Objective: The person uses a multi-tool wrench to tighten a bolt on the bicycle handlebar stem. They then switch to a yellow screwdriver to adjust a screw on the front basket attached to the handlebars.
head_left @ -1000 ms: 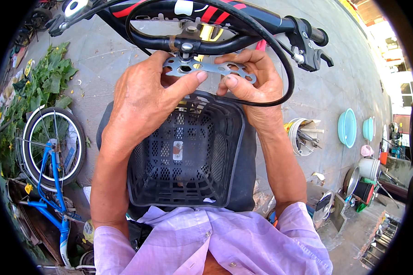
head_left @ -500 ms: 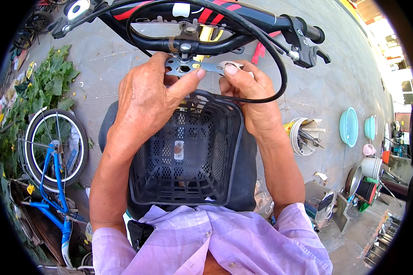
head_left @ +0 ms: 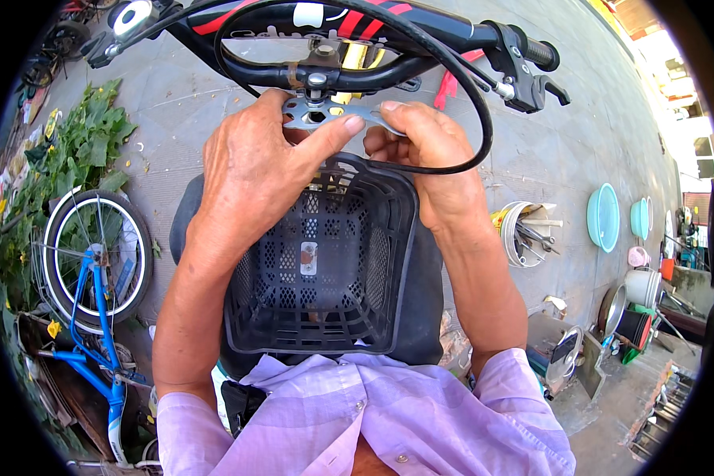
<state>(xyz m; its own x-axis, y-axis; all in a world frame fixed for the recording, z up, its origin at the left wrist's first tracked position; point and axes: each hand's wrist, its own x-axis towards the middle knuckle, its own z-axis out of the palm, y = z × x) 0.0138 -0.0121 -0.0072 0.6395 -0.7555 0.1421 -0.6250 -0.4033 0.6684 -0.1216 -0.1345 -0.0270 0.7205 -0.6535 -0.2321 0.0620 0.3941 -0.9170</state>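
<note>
A flat silver multi-hole bicycle wrench [head_left: 327,120] lies across the bolt [head_left: 316,82] below the middle of the black handlebar [head_left: 381,80]. My left hand [head_left: 250,163] grips its wide end, the thumb pressed on top and the fingers hidden behind. The other end is pinched between thumb and fingers of my right hand [head_left: 444,166]. One of the wrench's holes sits around the lower part of the bolt, though the exact fit cannot be made out. Beneath my wrists is a black plastic bicycle basket [head_left: 408,262].
A black cable [head_left: 486,131] loops around my right hand. The brake lever [head_left: 531,89] and grip stick out at upper right. A tool bucket [head_left: 523,238] and a turquoise basin [head_left: 603,219] stand on the right. Leafy plants [head_left: 91,131] and a blue bicycle frame [head_left: 95,293] are on the left.
My right hand has shifted slightly left and turned, moving its end of the wrench a little. My left hand has stayed almost in place.
</note>
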